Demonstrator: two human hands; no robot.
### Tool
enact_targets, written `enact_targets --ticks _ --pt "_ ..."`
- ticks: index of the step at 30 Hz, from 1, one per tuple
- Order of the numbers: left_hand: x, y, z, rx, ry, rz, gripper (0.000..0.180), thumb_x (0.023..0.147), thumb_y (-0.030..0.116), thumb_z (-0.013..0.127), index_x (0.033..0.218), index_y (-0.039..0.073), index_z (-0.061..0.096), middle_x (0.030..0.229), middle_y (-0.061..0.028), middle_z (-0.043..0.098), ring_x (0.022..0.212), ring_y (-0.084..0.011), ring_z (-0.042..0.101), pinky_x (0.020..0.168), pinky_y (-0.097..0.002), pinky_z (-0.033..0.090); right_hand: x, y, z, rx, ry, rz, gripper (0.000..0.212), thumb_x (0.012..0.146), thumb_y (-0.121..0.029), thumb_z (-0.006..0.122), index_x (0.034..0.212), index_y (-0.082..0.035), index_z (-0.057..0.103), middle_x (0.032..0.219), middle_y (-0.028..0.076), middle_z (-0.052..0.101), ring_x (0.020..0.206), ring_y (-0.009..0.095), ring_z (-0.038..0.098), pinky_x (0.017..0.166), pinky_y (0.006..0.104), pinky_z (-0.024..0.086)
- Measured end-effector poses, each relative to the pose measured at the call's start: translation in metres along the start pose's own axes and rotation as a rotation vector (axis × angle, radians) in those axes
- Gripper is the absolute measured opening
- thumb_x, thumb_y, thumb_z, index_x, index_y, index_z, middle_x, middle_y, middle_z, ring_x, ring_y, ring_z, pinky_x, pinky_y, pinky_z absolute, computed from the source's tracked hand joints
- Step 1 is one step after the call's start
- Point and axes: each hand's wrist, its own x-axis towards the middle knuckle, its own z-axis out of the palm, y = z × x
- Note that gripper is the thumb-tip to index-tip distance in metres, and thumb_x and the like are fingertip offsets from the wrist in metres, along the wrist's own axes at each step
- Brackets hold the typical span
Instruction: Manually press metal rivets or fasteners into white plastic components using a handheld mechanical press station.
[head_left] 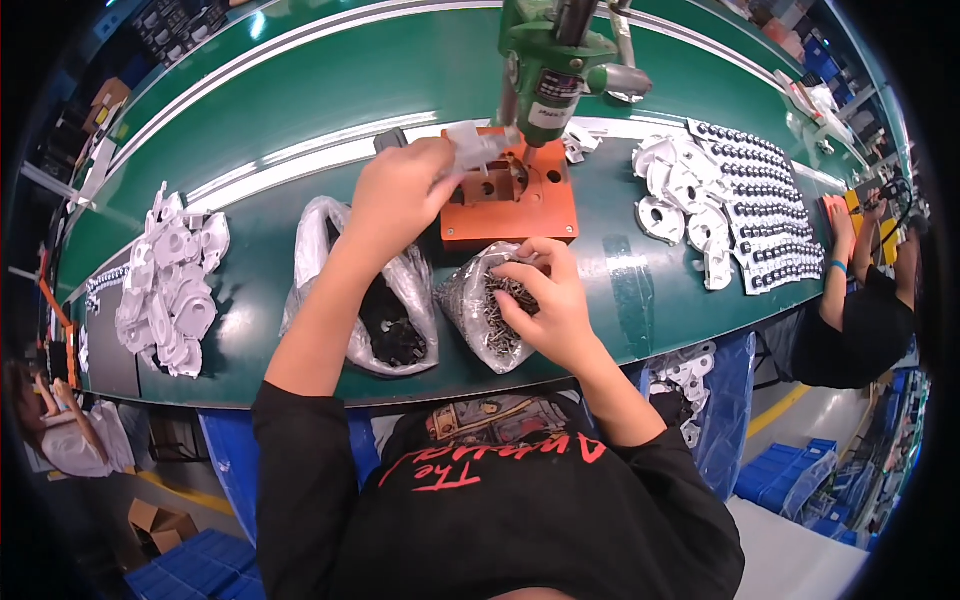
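My left hand (400, 195) is closed around a whitish, translucent plastic part (472, 146), blurred, over the left side of an orange fixture block (510, 215). Beneath the green press head (550, 75), the block has a recess and holes in its top. My right hand (548, 300) reaches over a clear plastic bag of small metal screws or pins (505, 325). Its thumb and index finger are curved and apart at the bag's mouth, touching the pile. Left of it lies another clear bag (415, 275), holding small black parts (390, 325).
White plastic housings (170, 285) are heaped at the left, with more housings (685, 190) at the right. Beside those stand rows of small black-topped parts (765, 205). A co-worker (860, 320) sits far right, another person (80, 430) far left. A blue-lined bin (700, 390) sits below the table edge.
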Motion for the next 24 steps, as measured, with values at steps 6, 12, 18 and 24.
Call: enact_targets --ticks 6,12,18,24 --pt "0.000 -0.027 0.030 0.305 -0.113 0.254 0.010 0.075 0.011 0.060 0.083 0.005 0.058 0.092 -0.0103 0.059 0.077 -0.0302 0.060 0.067 -0.0392 0.048 0.001 0.004 0.001 0.004 0.013 -0.020 0.027 0.067 -0.003 0.071 0.093 -0.005 0.064 0.103 0.009 0.045 0.080 0.020 0.054 0.068 0.0310 0.047" --pt "0.001 -0.020 0.043 0.265 -0.087 0.397 0.010 0.076 0.012 0.059 0.083 0.006 0.058 0.094 -0.0104 0.059 0.080 -0.0293 0.060 0.069 -0.0391 0.048 0.000 0.004 0.001 0.011 -0.004 0.006 0.027 0.066 -0.002 0.071 0.092 -0.005 0.064 0.103 0.010 0.045 0.081 0.021 0.054 0.070 0.0308 0.047" --pt "0.003 -0.022 0.048 0.217 -0.238 0.270 0.013 0.081 0.017 0.059 0.085 0.005 0.059 0.107 -0.0137 0.059 0.091 -0.0304 0.060 0.075 -0.0385 0.049 0.000 0.004 0.002 -0.001 0.004 -0.009 0.028 0.066 -0.002 0.071 0.093 -0.006 0.064 0.104 0.009 0.045 0.081 0.020 0.054 0.070 0.0308 0.047" --pt "-0.002 -0.033 0.055 0.240 -0.191 0.343 0.016 0.083 0.020 0.059 0.090 0.005 0.061 0.119 -0.0163 0.056 0.107 -0.0316 0.055 0.087 -0.0403 0.046 0.002 -0.001 0.000 -0.039 -0.043 -0.018 0.028 0.065 -0.003 0.073 0.092 -0.006 0.065 0.106 0.009 0.047 0.073 0.018 0.049 0.065 0.0294 0.044"
